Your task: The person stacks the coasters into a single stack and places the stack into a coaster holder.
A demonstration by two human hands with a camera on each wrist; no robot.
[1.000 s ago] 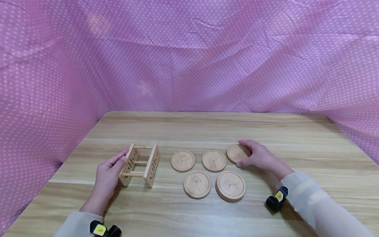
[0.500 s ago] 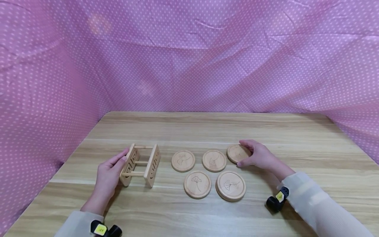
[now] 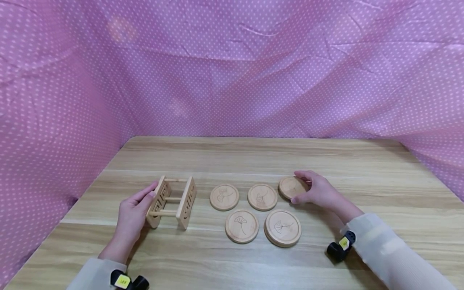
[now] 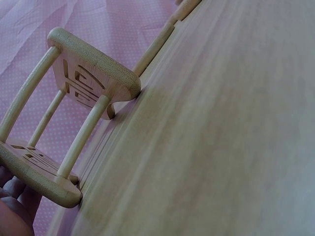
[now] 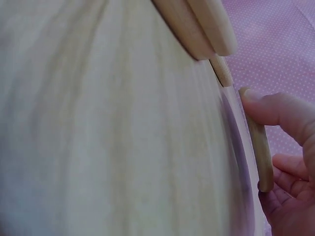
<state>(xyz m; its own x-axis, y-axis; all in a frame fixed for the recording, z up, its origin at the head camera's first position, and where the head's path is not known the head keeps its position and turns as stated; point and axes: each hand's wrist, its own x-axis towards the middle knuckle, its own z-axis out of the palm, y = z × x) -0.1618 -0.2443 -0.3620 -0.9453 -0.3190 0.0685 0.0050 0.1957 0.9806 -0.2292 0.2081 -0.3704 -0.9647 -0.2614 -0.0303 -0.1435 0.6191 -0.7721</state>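
My left hand (image 3: 131,217) grips the near-left side panel of a small wooden coaster rack (image 3: 187,203), which has two cut-out panels joined by round rods. In the left wrist view the rack (image 4: 93,64) stands on the table, with fingers (image 4: 15,206) behind its lower panel. My right hand (image 3: 319,193) pinches a round wooden coaster (image 3: 291,187) by its right edge, thumb in front and fingers at the back. From the right wrist, that coaster (image 5: 260,152) appears edge-on between thumb and fingers, slightly tilted; whether it touches the table I cannot tell.
Several more round coasters with ginkgo-leaf engravings lie between the hands: two in back (image 3: 224,197), one in front (image 3: 241,226), and a stacked pair (image 3: 282,227) at front right. A pink dotted cloth (image 3: 232,80) hangs behind the wooden table (image 3: 232,157).
My right hand and its coaster have shifted very slightly to the right. The left hand and the rack stay where they were.
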